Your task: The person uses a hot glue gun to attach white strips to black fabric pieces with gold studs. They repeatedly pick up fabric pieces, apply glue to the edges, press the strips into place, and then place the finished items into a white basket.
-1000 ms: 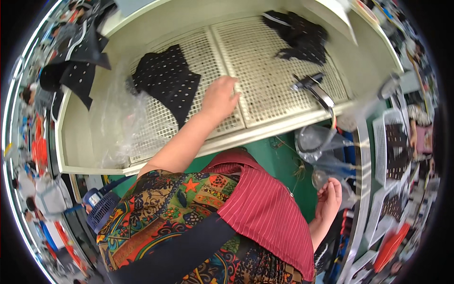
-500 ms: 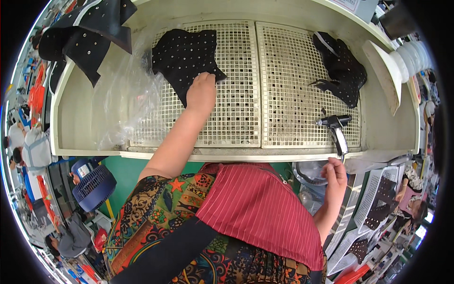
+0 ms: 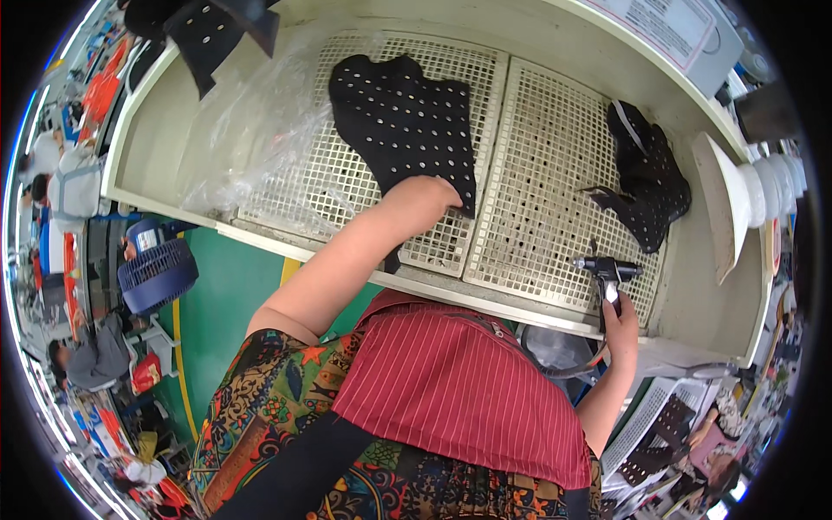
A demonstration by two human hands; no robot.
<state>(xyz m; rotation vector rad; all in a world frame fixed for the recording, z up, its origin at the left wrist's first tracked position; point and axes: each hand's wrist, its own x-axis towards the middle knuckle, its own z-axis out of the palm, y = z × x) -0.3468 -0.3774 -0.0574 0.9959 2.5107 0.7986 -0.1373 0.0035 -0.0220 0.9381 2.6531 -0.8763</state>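
A flat black perforated piece (image 3: 403, 126) lies on the cream grid surface (image 3: 537, 208) of a work bench. My left hand (image 3: 425, 198) presses down on its near edge, fingers curled over it. My right hand (image 3: 620, 325) grips the handle of a black spray gun (image 3: 607, 273) at the bench's front right edge, its nozzle end above the grid. A second black perforated piece (image 3: 646, 186), folded and with a strap, sits at the right of the grid.
Crumpled clear plastic film (image 3: 251, 147) covers the bench's left side. More black pieces (image 3: 212, 30) hang at the top left. A white curved part (image 3: 724, 204) stands at the right wall. A blue fan (image 3: 156, 273) sits on the green floor.
The black piece and my left hand have shifted toward the bench's front. My right hand has risen from below the bench and closed on the spray gun's handle.
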